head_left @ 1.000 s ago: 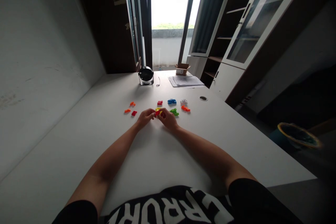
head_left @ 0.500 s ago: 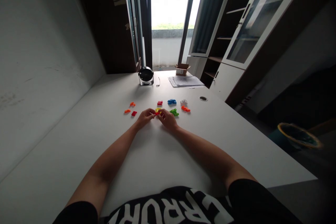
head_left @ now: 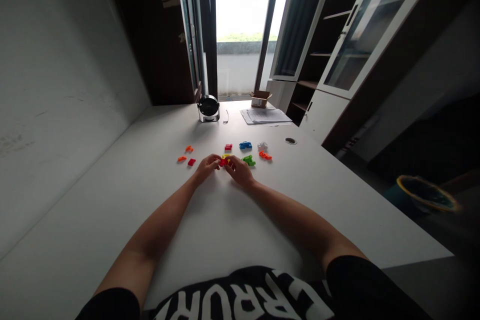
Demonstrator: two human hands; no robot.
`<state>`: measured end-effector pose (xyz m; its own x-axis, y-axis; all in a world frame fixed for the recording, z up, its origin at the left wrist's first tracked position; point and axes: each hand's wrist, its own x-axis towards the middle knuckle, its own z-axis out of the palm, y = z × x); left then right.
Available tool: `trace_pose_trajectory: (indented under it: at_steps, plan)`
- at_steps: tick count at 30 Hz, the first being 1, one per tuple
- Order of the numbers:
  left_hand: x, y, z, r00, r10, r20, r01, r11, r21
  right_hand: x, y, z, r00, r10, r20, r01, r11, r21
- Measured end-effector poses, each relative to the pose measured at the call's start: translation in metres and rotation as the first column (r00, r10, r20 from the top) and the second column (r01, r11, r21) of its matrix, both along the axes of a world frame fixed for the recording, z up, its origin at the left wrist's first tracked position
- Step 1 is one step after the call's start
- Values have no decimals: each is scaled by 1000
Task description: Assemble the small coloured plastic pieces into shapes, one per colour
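My left hand (head_left: 207,168) and my right hand (head_left: 239,171) meet at the middle of the white table (head_left: 225,220), their fingertips pinching a small red plastic piece (head_left: 224,162). Just behind it, a yellow piece (head_left: 225,157) is partly hidden. A green piece (head_left: 248,161) lies close to my right hand. Farther off are a blue piece (head_left: 245,145), a white piece (head_left: 262,146), an orange piece (head_left: 265,155) and a red piece (head_left: 228,147). Left of my left hand lie a red piece (head_left: 191,162) and two orange pieces (head_left: 181,158).
At the table's far end stand a round black-and-silver desk fan (head_left: 208,109), a small cardboard box (head_left: 261,99) and a stack of papers (head_left: 265,116). A cable grommet (head_left: 290,141) sits in the tabletop. A wall runs along the left side, with glass-fronted cabinets (head_left: 318,35) at the right.
The red piece now sits slightly higher between my fingertips and covers more of the yellow piece. My hands have otherwise barely moved.
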<state>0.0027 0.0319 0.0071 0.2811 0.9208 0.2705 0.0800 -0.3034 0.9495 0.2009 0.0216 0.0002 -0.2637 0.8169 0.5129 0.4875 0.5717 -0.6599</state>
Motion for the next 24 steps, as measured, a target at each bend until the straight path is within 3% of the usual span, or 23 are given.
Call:
trace_pose_trajectory:
  at_steps: [24]
  plan:
    - [-2,0,0,999,-53,8,53,999,1,0,1,-2,1000,16,5,-16,1000,21]
